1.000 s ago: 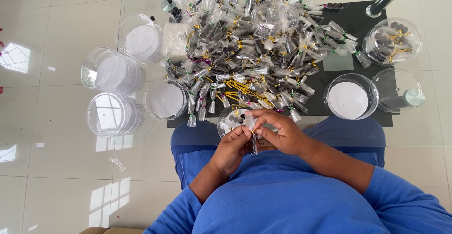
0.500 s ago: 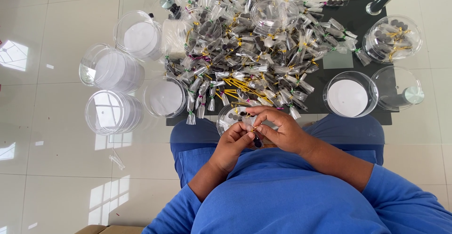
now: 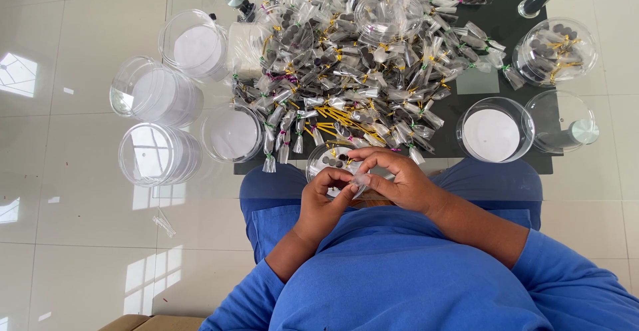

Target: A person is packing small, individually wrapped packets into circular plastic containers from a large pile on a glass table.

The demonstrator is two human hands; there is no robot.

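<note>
Between the two hands, just above the lap, sits a small clear packet [image 3: 360,182]. The left hand [image 3: 324,201] and the right hand [image 3: 398,183] both pinch it with their fingertips, thumbs pressed close together. Half a second ago the packet showed as a thin dark strip between the fingers; now it looks turned and pale, so the fingers seem to be working its open end, a judgement only.

At twelve o'clock from the hands, touching the surface's near edge, stands a small clear cup [image 3: 331,161] holding a few dark round pieces. Beyond it, a big heap of filled packets [image 3: 359,71] with yellow and green ties covers the dark surface [image 3: 506,45]. At two o'clock stands a clear tub [image 3: 494,129] with a white bottom, and another tub [image 3: 558,50] with packets sits farther off. At ten o'clock several empty tubs [image 3: 158,153] stand on the pale tiled floor [image 3: 73,251]. The blue sleeves have kept their place.
</note>
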